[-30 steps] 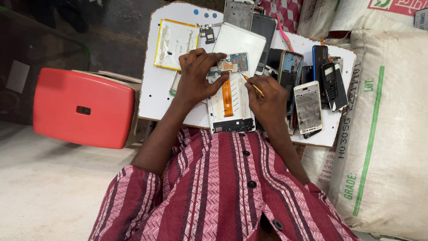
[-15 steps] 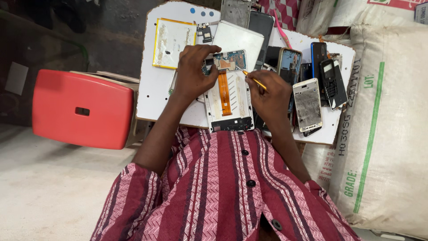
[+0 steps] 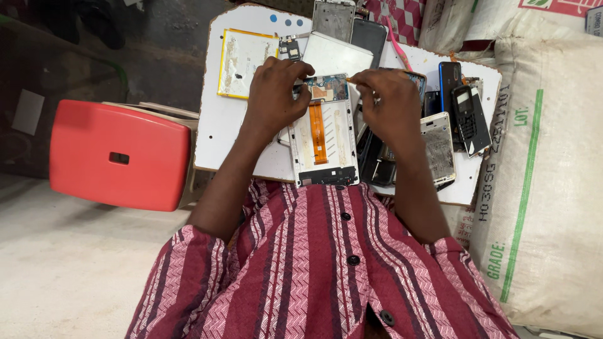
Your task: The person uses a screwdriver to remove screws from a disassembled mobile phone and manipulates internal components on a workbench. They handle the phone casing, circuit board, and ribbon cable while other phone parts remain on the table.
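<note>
Head view: I see the opened phone (image 3: 323, 135) lying back-up on the white board (image 3: 213, 125) across the lap, orange ribbon cable (image 3: 317, 125) exposed. Left hand (image 3: 273, 94) pinches the small circuit board (image 3: 326, 89) at the phone's top end. Right hand (image 3: 389, 103) is clenched on a thin yellow tool (image 3: 353, 80), tip at that circuit board.

Risks, my judgement: the tip could slip and gouge the board or tear the cable; the phone overhangs the near edge and may slide; loose phones (image 3: 440, 147) crowd the right wrist.
</note>
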